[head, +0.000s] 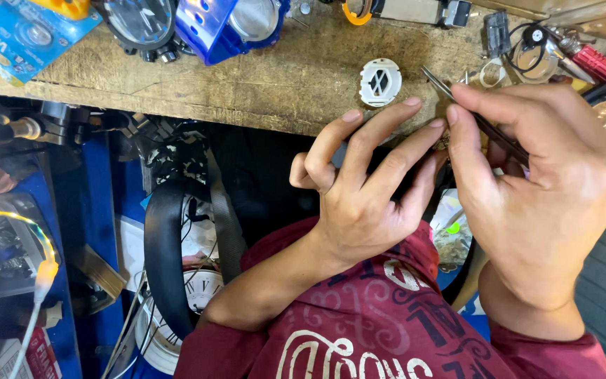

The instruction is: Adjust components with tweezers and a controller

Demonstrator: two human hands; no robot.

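My right hand [541, 189] pinches a pair of thin metal tweezers [457, 102] whose tip points up and left over the wooden bench [261, 77]. My left hand [366, 175] is curled beside it, fingertips at the bench's front edge, around a small dark thing that its fingers mostly hide. The two hands touch near the fingertips. A white round plastic part [380, 82] with a cross-shaped cut-out lies on the bench just above the left fingers.
Round lens units [138, 21] and a blue housing [212, 24] sit at the bench's back left, next to a blue blister pack [15, 31]. A red-handled tool [601, 67] and small parts lie at the right. Below the bench are a clock face [201, 288], a black strap [163, 260], clutter.
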